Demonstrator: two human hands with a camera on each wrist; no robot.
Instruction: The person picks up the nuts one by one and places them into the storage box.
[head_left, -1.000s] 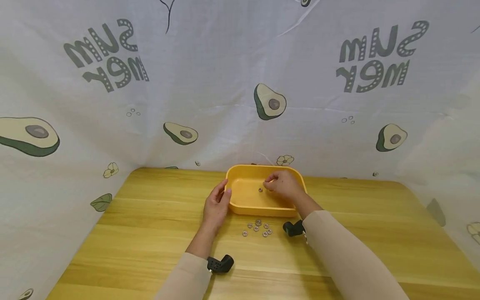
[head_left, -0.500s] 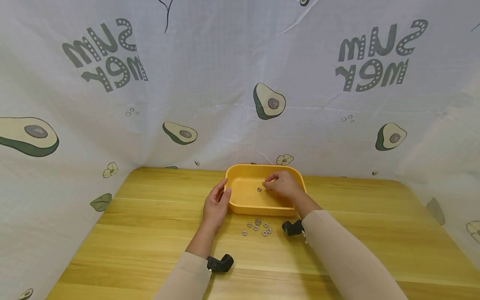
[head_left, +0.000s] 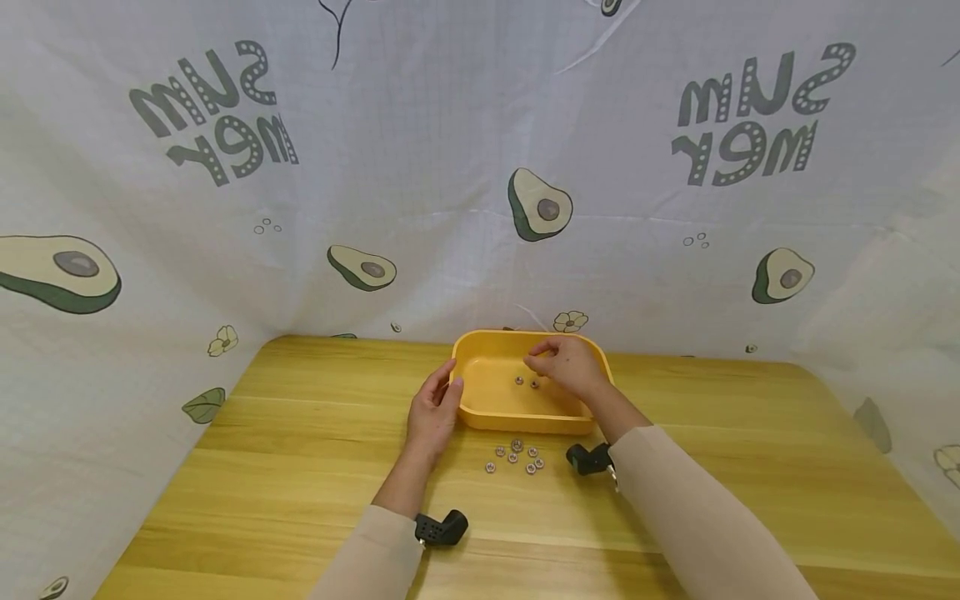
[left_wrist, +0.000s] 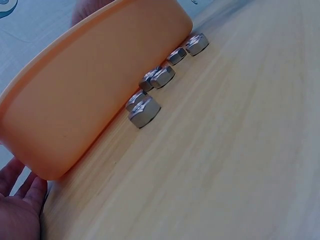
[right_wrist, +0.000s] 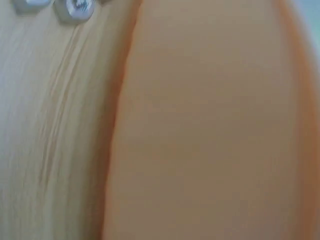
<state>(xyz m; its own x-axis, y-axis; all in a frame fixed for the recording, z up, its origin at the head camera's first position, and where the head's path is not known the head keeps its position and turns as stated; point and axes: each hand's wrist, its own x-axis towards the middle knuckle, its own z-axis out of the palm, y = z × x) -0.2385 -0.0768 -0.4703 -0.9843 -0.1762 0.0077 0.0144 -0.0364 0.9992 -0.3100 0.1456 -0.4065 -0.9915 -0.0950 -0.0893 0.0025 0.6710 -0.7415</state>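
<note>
In the head view a yellow tray point(head_left: 525, 422) stands at the back of the table. Beside its left end is my left hand point(head_left: 433, 412), its fairly straight fingers and thumb touching the wall; in the left wrist view these fingers point(left_wrist: 35, 192) meet the tray's lower corner. My right hand point(head_left: 566, 367) reaches over the right rim, thumb and index tips a little apart with nothing seen between them. Its palm is hidden. Below those fingertips, one hex nut point(head_left: 519, 380) and a second nut point(head_left: 535, 384) lie on the tray floor.
Several loose hex nuts point(head_left: 513, 457) lie on the wooden table point(head_left: 315, 467) just in front of the tray, one larger nut point(head_left: 517, 445) among them. A printed white cloth point(head_left: 450, 275) hangs close behind the tray. Both wrists wear black cameras point(head_left: 442, 528).
A second nut has come to lie on the tray floor, let go by my right hand, which has risen slightly from it. My left hand has stayed at the tray's left end.
</note>
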